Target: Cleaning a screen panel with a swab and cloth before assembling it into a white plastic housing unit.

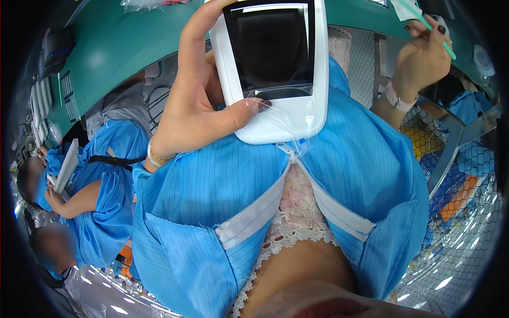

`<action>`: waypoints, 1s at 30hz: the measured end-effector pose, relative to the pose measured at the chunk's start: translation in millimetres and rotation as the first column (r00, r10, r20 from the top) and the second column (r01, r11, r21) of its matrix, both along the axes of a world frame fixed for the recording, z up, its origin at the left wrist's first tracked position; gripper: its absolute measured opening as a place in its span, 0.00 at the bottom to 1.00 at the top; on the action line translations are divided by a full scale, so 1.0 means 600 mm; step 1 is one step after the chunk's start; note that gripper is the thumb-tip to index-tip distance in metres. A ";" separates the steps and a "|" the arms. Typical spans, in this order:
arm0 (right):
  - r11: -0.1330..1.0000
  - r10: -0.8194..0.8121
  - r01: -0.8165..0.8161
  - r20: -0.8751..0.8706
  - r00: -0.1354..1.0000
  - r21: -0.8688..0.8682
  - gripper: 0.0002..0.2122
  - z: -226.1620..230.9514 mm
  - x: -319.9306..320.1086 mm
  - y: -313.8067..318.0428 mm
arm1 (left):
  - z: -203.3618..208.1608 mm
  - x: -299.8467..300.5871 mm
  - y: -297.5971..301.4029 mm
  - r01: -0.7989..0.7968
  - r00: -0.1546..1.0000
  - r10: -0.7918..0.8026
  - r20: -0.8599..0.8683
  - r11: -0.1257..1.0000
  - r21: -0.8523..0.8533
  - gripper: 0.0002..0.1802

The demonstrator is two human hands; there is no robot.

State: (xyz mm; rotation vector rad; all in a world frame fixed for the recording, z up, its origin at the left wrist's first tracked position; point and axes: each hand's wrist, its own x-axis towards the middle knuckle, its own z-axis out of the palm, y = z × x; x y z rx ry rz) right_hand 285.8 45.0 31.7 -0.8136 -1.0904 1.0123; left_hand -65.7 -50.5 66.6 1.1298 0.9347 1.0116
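My left hand (199,103) is closed around a white handheld device (281,121) with a dark, glossy screen (270,50). Its thumb presses near the lower edge of the screen. Clear film (283,124) hangs loose over the lower part of the device, with a small blue tab (302,142) at its end. At the upper right, my right hand (421,66) grips a thin green stick (449,50), apart from the device. A white piece of cloth or paper (405,9) shows beside that hand; whether the fingers touch it I cannot tell.
A green worktop (119,69) runs across the far side. Clear plastic packaging (151,4) lies at its upper left. A round whitish object (482,61) sits at the far right. On the left, a person in blue (114,159) holds a white panel (66,167). A metal frame (450,153) stands at the right.
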 end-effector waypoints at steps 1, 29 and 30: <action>0.974 -0.221 0.217 0.472 0.854 0.064 0.14 -0.007 0.014 0.016 | 0.006 -0.004 -0.001 0.004 1.000 -0.004 -0.008 1.000 -0.018 0.57; 0.764 0.645 -0.599 0.330 0.690 -0.239 0.47 0.047 -0.210 -0.038 | -0.005 0.003 0.065 0.047 0.993 -0.049 0.108 0.999 0.020 0.51; 0.762 0.646 -0.600 0.327 0.689 -0.242 0.47 0.045 -0.210 -0.036 | -0.004 0.003 0.066 0.051 0.994 -0.052 0.101 0.999 0.010 0.51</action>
